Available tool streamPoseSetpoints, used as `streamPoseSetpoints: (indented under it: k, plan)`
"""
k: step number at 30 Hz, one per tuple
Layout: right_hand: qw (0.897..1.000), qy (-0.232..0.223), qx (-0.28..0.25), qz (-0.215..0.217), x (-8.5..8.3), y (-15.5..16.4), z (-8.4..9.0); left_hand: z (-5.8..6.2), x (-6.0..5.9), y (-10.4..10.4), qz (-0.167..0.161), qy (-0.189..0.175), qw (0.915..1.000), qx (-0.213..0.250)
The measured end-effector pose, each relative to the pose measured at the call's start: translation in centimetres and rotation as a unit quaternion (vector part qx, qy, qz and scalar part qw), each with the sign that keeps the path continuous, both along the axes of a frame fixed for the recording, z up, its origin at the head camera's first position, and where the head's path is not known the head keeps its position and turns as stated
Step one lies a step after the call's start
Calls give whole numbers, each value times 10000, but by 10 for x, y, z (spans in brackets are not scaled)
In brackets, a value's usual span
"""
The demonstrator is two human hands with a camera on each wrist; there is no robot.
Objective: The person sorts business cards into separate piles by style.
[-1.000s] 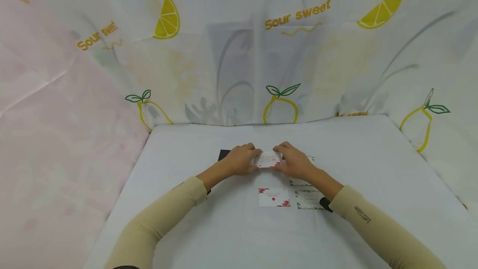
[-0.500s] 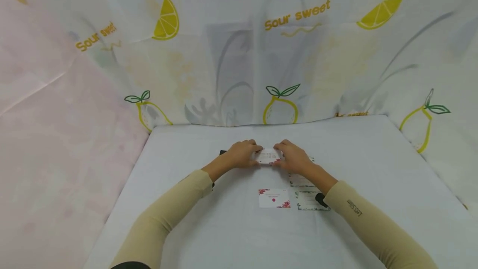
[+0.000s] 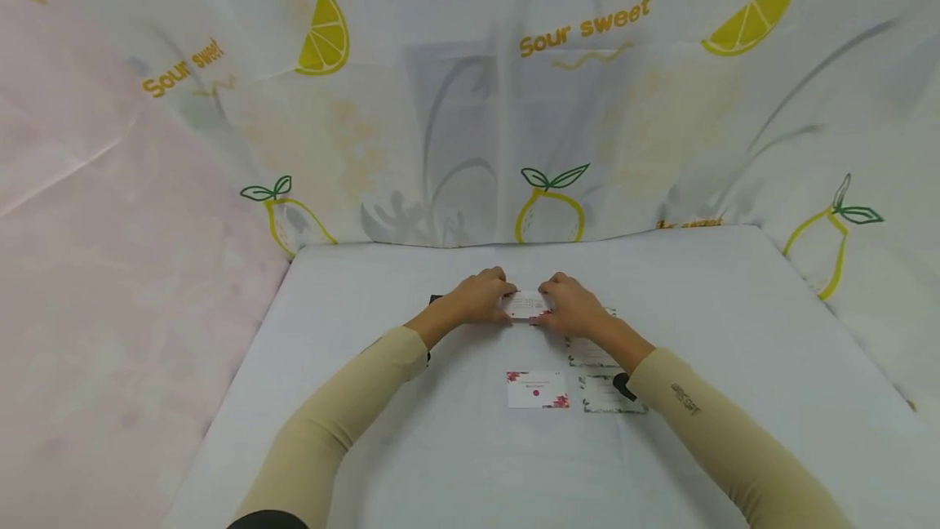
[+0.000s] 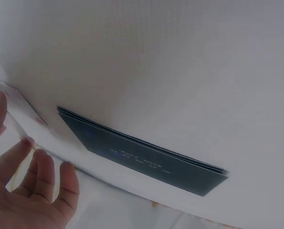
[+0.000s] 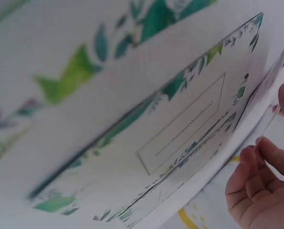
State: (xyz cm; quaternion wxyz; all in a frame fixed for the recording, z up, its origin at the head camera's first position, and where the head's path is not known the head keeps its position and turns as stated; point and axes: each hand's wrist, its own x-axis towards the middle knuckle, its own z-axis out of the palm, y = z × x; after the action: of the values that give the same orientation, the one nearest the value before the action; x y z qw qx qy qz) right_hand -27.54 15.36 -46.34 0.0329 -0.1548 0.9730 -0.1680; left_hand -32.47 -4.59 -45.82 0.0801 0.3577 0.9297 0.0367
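In the head view both hands meet at the middle of the white table [image 3: 734, 317] and hold a small white card with red flowers [image 3: 526, 304] between them. My left hand [image 3: 477, 300] pinches its left end and my right hand [image 3: 574, 308] pinches its right end. A thin stack of dark cards [image 3: 435, 300] lies by my left wrist and shows close up as a dark stack [image 4: 142, 152] in the left wrist view, beyond my left fingers [image 4: 41, 179]. The right wrist view shows a green-leaf card [image 5: 180, 129] close under the camera.
Nearer me lie a red-flowered card [image 3: 537, 389] and a green-leaf card [image 3: 604, 394]. Another green-leaf card [image 3: 587, 352] lies partly under my right forearm. A lemon-print curtain [image 3: 551, 104] closes off the back and sides of the table.
Both hands have edged a little farther from me and closer together, still holding the red-flowered card. The cards on the table have not moved.
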Motion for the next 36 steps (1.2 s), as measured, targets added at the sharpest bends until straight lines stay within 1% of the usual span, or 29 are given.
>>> streamPoseSetpoints:
  k: [3,6,9,12,21,27,31,36]
  plan:
    - [9998,-60,169,62,-3,-2,-2,0,-1,3,54,-165,9997,-155]
    - [9994,-107,335,35,-4,-3,-4,-2,-2,6,82,-355,9988,-317]
    - [9989,-148,434,1,-4,-3,-5,-2,-3,9,80,-505,9979,-386]
    - [9990,-186,411,-36,-4,-4,-7,-2,-3,10,102,-615,9973,-399]
    - [9990,-406,156,-116,-5,-3,-9,1,-3,8,123,-695,9958,-587]
    - [9986,-486,199,-97,-5,-3,-7,1,-2,7,148,-723,9960,-508]
    - [9986,-446,279,-68,-4,-2,-5,0,-2,7,115,-601,9968,-508]
    - [9988,-432,231,-56,-3,-2,-5,-2,-2,7,89,-454,9972,-586]
